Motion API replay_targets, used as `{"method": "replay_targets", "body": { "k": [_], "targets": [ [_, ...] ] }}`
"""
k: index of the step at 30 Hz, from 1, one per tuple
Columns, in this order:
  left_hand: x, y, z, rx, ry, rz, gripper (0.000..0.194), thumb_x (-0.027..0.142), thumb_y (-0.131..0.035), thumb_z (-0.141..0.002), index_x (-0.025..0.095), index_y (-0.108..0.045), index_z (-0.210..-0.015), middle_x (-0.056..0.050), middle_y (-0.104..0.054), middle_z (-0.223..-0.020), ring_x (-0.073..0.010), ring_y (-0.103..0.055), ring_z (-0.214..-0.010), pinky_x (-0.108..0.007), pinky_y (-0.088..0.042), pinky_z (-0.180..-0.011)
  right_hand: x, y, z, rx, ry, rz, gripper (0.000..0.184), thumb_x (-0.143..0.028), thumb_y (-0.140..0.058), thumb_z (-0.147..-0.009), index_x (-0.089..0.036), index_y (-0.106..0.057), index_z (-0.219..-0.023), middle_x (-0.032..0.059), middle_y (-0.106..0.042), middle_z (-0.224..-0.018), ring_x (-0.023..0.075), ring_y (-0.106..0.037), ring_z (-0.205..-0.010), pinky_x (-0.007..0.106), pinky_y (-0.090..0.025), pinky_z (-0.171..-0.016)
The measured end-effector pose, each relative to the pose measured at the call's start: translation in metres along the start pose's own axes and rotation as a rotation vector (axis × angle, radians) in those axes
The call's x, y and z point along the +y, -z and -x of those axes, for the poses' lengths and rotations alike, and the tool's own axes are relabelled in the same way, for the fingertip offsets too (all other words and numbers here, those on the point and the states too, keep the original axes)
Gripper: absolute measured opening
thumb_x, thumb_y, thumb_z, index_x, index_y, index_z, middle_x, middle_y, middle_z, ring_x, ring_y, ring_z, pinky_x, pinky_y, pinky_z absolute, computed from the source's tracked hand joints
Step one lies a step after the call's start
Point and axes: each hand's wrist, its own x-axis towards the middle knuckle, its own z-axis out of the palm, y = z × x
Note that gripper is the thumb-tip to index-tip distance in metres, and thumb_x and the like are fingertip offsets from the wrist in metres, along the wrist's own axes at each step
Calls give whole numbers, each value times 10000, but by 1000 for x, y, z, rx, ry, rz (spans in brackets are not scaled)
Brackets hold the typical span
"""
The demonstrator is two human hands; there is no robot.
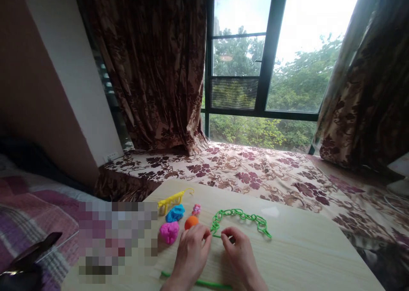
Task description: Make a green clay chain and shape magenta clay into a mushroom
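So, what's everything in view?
Window: one, dark, ahead
Trees: several, green, outside
Curtains: two, brown, beside window
Cover: one, cream, below window
Blanket: one, purplish, left
Pixelated patch: one, mixed, left, unreadable
Table: one, pale, foreground
Hooked piece: one, yellow, table's left
Lump: one, blue, table's left
Second lump: one, pink, nearer
Ball: one, orange, beside pink lump
Small piece: one, pink, beyond ball
Chain: one, green, right of ball
Short strip: one, green, by chain
Long strip: one, green, nearest
Left hand, right hand: two, bare, before chain
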Motion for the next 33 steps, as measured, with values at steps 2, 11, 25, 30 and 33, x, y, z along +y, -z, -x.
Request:
{"method": "replay_targets", "body": {
  "k": [2,11,25,30,33],
  "targets": [
    [3,0,0,-3,-4,42,145,191,-425,-805,203,-542,-719,-15,-586,-752,-168,-545,-733,-283,-374,-683,0,-2,0,7,-7,-53,182,-287,-523,-770,-178,-650,-698,36,-652,-664,171,-567,-600,251,-422,-590],
    [6,-8,2,15,-14,153,140,147,-429,-774,202,-553,-737,-6,-595,-740,-151,-551,-695,-276,-411,-695,-5,-6,1,14,-55,-262,234,-392,-594,-704,-168,-658,-682,31,-634,-635,156,-547,-571,233,-430,-522],
    [3,-10,-2,18,84,366,113,167,-465,-748,200,-573,-758,-1,-616,-731,-146,-569,-694,-265,-440,-686,-10,4,1,-126,47,-171,239,-188,-540,-730,-174,-618,-956,48,-633,-860,137,-575,-629,233,-457,-567],
    [4,-11,-2,-6,134,526,130,225,-463,-775,185,-586,-758,-10,-626,-723,-150,-584,-696,-260,-453,-671,-14,4,5,-147,138,-49,241,-199,-543,-745,-210,-612,-975,32,-603,-880,122,-573,-627,211,-450,-543],
    [5,-11,-2,-23,163,625,136,245,-481,-768,172,-597,-766,-15,-634,-718,-154,-592,-699,-261,-464,-671,-12,2,5,-125,146,-14,196,-203,-545,-746,-211,-621,-926,22,-605,-848,115,-565,-600,209,-447,-537]
  ]
}}
